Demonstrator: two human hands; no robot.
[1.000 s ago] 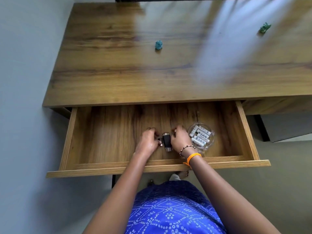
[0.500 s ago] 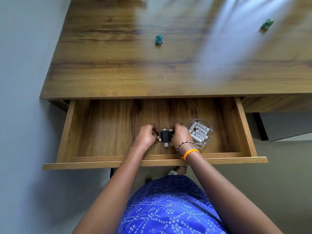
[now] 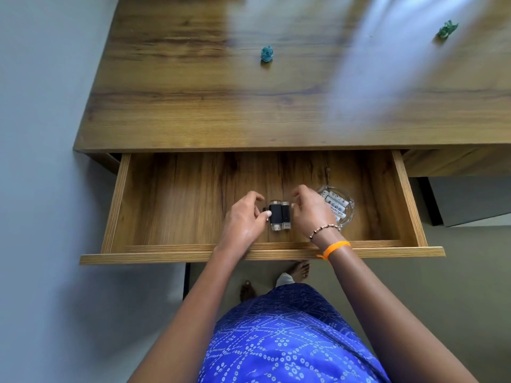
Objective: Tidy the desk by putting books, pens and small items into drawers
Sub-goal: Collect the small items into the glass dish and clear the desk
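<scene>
Drawer (image 3: 177, 205) pulled out full from under the desk (image 3: 193, 106) front edge, wood floor mostly bare. Inside, right of centre: two small black blocks (image 3: 279, 215) with clear caps, lying side by side and touching, long axis front to back. Just right of them, a clear glass dish (image 3: 349, 210) near the drawer's right wall, holding several white batteries (image 3: 336, 201); print on one reads something like "...ybright", the rest too small to read. Left hand (image 3: 243, 217) sits at the blocks' left side, thumb tip touching the left block, fingers loosely curled above it; no firm pinch visible. Right hand (image 3: 311, 210) sits at their right side, fingers curled over the right block's far end; contact cannot be told, and the hand partly covers the dish. Beaded bracelet and orange band (image 3: 336, 247) on the right wrist, over the drawer's front rail. Left half of the drawer floor open, also the strip along the back wall. On the desk top: a small blue crumpled piece (image 3: 267, 53) mid-desk, a green one (image 3: 446, 29) toward the far right corner, well apart.
</scene>
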